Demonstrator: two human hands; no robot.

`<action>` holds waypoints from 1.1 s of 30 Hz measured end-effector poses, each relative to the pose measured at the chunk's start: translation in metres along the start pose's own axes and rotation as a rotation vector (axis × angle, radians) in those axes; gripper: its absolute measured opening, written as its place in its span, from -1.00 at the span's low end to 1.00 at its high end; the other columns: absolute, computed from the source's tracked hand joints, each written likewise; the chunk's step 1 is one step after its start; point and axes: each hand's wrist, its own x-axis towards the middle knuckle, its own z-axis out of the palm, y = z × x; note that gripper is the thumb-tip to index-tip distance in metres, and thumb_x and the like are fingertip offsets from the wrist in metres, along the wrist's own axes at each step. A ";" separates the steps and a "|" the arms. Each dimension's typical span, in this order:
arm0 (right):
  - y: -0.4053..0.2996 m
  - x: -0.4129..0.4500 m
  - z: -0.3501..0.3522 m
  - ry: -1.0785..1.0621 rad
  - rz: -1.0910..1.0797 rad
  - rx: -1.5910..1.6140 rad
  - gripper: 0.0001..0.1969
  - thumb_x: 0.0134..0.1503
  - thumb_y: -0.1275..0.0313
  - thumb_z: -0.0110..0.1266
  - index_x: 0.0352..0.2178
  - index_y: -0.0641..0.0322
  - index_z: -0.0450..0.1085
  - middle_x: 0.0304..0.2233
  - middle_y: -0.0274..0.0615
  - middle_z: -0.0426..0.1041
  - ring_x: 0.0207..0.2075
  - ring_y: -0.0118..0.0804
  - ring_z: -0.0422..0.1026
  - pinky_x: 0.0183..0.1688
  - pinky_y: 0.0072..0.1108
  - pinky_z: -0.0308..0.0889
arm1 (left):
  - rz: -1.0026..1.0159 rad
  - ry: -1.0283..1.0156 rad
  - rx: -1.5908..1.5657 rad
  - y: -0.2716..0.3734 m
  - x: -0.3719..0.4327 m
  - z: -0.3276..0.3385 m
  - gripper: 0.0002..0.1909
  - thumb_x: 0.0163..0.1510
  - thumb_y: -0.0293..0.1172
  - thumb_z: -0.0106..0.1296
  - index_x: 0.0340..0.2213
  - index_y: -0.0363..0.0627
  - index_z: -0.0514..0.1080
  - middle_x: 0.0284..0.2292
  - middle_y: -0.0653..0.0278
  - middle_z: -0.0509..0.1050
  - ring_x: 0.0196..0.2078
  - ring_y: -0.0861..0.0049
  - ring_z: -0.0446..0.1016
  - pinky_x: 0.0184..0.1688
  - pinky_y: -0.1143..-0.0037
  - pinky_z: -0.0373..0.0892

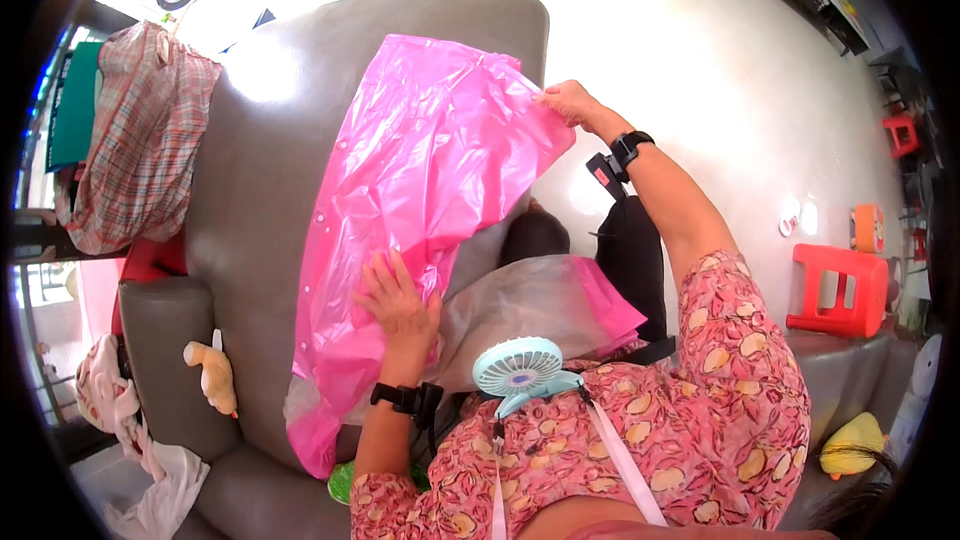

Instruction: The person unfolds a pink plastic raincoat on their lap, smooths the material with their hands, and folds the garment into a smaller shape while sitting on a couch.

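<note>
A shiny pink plastic raincoat with snap buttons along its left edge is spread over the grey sofa seat. My left hand rests on its lower part, palm down with the fingers apart. At the far right edge of the plastic, my right hand pinches a corner between thumb and fingers. A translucent greyish section with a pink end lies across my lap. Creases run over the pink surface, and some of it is folded or bunched near my left wrist.
A light blue portable fan hangs at my chest. A plush toy lies on the sofa to the left, near a plaid cloth. On the right are a red plastic stool and a yellow plush toy. Pale floor borders the sofa.
</note>
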 end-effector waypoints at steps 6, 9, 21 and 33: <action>-0.057 0.010 -0.019 0.082 -0.153 -0.377 -0.90 -0.17 0.51 0.04 -0.66 0.35 0.41 -0.76 -0.19 0.34 -0.75 -0.41 0.34 -0.74 -0.62 0.21 | -0.095 0.024 -0.106 -0.024 -0.010 0.017 -0.24 -0.14 -0.32 -0.01 0.05 -0.47 -0.03 0.09 -0.20 -0.04 0.16 -0.07 -0.09 0.09 -0.06 -0.15; -0.092 0.004 -0.022 0.270 -0.411 -0.881 -0.83 -0.18 0.34 0.04 -0.55 0.15 0.48 -0.54 -0.13 0.48 -0.45 -0.20 0.47 -0.37 -0.52 0.36 | -0.041 0.004 0.040 -0.055 -0.018 0.036 -0.36 -0.11 -0.41 -0.07 0.01 -0.45 0.05 0.06 -0.20 0.05 0.14 -0.07 -0.03 0.11 0.01 -0.11; -0.212 -0.043 -0.021 0.059 -0.444 0.141 -0.88 0.01 0.46 -0.01 -0.51 0.30 0.41 -0.62 -0.19 0.41 -0.64 -0.37 0.41 -0.64 -0.52 0.37 | 0.084 0.420 -0.138 -0.030 -0.023 -0.036 -0.43 -0.13 -0.23 0.07 -0.13 -0.38 0.25 -0.09 -0.16 0.23 0.00 -0.05 0.18 0.00 0.17 0.13; -0.267 -0.057 0.002 -0.043 -0.725 -0.053 -0.91 -0.17 0.54 0.04 -0.61 0.40 0.34 -0.63 -0.13 0.37 -0.64 -0.27 0.41 -0.61 -0.45 0.44 | -0.458 0.318 -0.708 -0.050 -0.038 -0.009 -0.65 -0.20 -0.51 0.00 -0.28 -0.36 0.30 -0.32 -0.06 0.32 -0.29 0.04 0.30 -0.23 0.27 0.28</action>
